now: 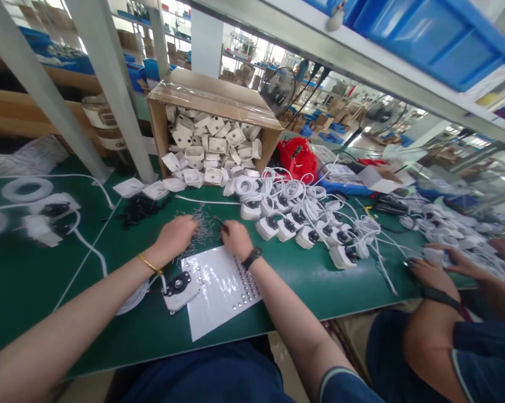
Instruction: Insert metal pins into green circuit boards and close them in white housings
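My left hand (177,239) is at the left edge of a loose pile of small screws (202,226), its fingers drawn together. Whatever they pinch is hidden. On the pile's other side, my right hand (236,239) is closed around a thin dark tool (219,221) whose tip points at the screws; its exact kind is unclear. Below my hands lies a white sheet (210,302) with rows of small shiny round parts (246,288). A white housing with a black fitting and a cable (180,291) overlaps the sheet's left edge.
A cardboard box (214,92) of white housings stands behind the screws. Small black parts (141,210) lie left. Cabled white units (292,226) crowd the right, beside a red bag (298,159). A co-worker's hands (434,274) work far right. A shelf with blue bins (437,39) hangs overhead.
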The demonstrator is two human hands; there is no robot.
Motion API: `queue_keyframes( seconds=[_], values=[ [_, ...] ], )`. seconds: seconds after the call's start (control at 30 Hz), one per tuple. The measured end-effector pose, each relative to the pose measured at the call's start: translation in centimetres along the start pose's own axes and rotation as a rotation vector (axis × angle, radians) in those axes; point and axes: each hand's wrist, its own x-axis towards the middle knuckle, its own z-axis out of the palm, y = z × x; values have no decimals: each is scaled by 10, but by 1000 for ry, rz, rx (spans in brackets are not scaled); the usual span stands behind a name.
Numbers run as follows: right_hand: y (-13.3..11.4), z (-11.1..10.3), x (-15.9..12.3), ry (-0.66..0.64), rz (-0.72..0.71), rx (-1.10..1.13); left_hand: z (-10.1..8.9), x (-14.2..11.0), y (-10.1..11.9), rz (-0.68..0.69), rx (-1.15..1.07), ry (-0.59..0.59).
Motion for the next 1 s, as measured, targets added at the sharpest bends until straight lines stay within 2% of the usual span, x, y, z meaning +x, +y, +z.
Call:
queue_keyframes(
  seconds=[0.1,0.2,0.33,0.4,0.5,0.57,0.67,0.83,0.93,1.0],
  values=[
    [-1,-4,-10,27,-16,105,-8,-1,0,-14,-52,66],
    [-9,0,-30,-38,-69,242,-22,-18,1,-117,-232,187],
    [-21,15,-53,-278,-79,611,-31,-79,12,-458,-747,435],
    [-25,23,-57,-393,-44,763,-23,-116,21,-626,-866,521],
    [-31,30,-55,-415,-82,803,3,-157,33,-746,-937,610],
    [-35,33,-52,-397,-141,782,20,-169,38,-775,-961,630],
    [-40,33,-50,-385,-167,691,35,-170,41,-805,-949,601],
    [-42,32,-58,-264,-253,475,35,-156,37,-783,-771,512],
    [-38,37,-66,-204,-391,356,34,-155,31,-682,-666,470],
    [-35,40,-69,-163,-457,357,36,-160,26,-581,-580,467]
  ],
)
